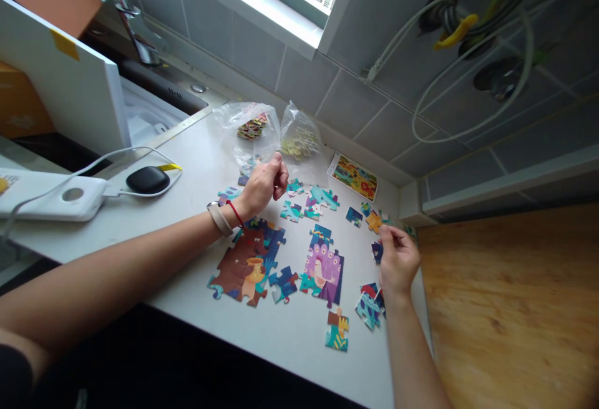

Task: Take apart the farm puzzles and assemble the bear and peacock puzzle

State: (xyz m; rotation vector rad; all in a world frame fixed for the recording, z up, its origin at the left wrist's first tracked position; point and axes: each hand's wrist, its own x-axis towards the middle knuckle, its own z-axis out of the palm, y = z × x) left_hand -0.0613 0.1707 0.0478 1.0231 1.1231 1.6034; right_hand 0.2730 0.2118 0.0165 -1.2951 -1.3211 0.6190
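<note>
My left hand is curled closed above loose jigsaw pieces near the middle of the table; anything inside its fingers is hidden. At the right side, my right hand pinches an orange jigsaw piece by its edge. Below my left wrist lies a joined section with a brown bear, a dark blue piece close beside it. Another joined section shows a purple peacock. A single brown and teal piece lies nearer the front edge. Several overlapping pieces rest beside my right forearm.
Two clear plastic bags with more pieces stand toward the wall. A picture card lies at the back right. On the left are a white power strip, a black round device with a cable, and a sink.
</note>
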